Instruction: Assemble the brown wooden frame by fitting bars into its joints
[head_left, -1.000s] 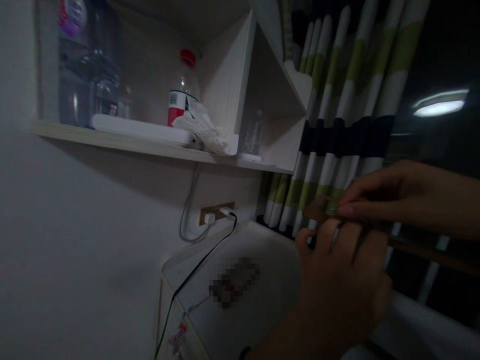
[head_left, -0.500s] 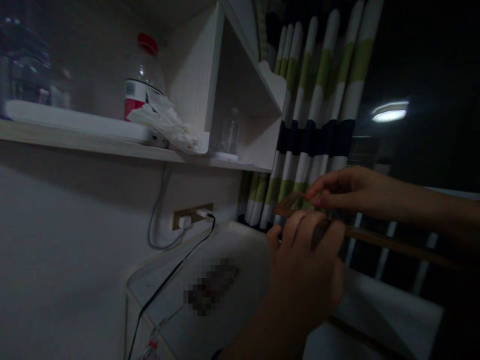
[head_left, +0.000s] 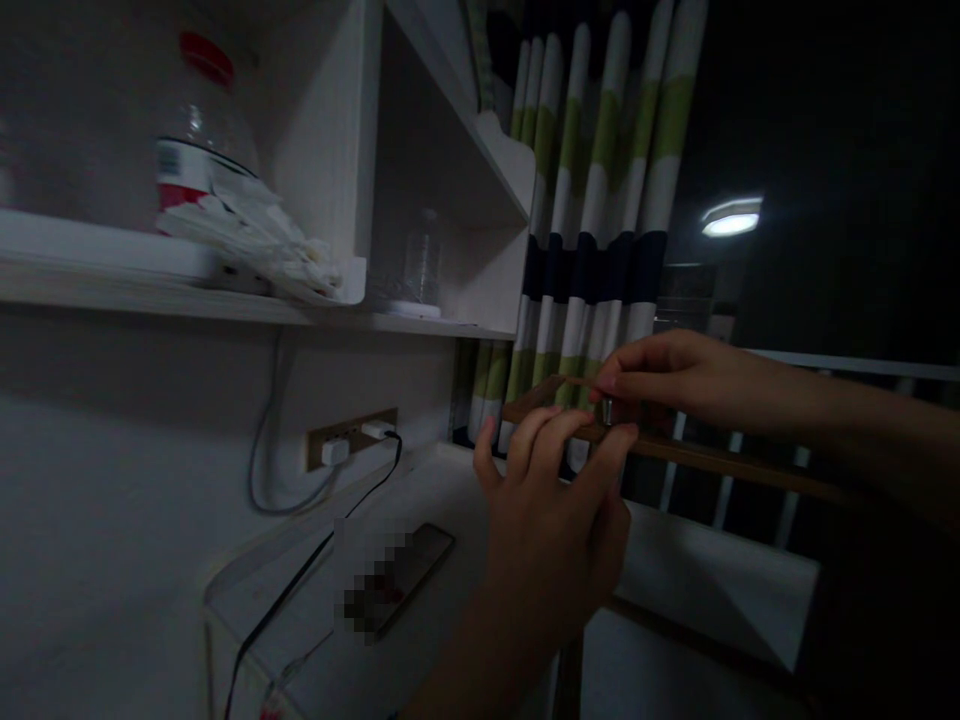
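Observation:
A long, thin brown wooden bar (head_left: 720, 462) runs across in front of me, with an angled wooden end (head_left: 534, 398) at its left. My left hand (head_left: 559, 510) is under and around this left part, its fingers curled up against the wood. Just above, my right hand (head_left: 660, 370) comes in from the right with thumb and fingers pinched together. At its fingertips is a small shiny metal piece (head_left: 607, 410), close to the bar's upper side. Dim light keeps me from telling exactly what the metal piece is.
Below is a white tabletop (head_left: 465, 500) carrying a partly blurred phone (head_left: 420, 570). A black cable (head_left: 300, 580) runs to the wall socket (head_left: 351, 437). The white shelf (head_left: 367, 150) holds a red-capped bottle (head_left: 199, 130). A striped curtain (head_left: 592, 200) hangs beside the dark window.
My view has turned right, so the surroundings slide left. The left hand's fingers have spread somewhat along the bar, and the metal piece now shows below my right fingertips.

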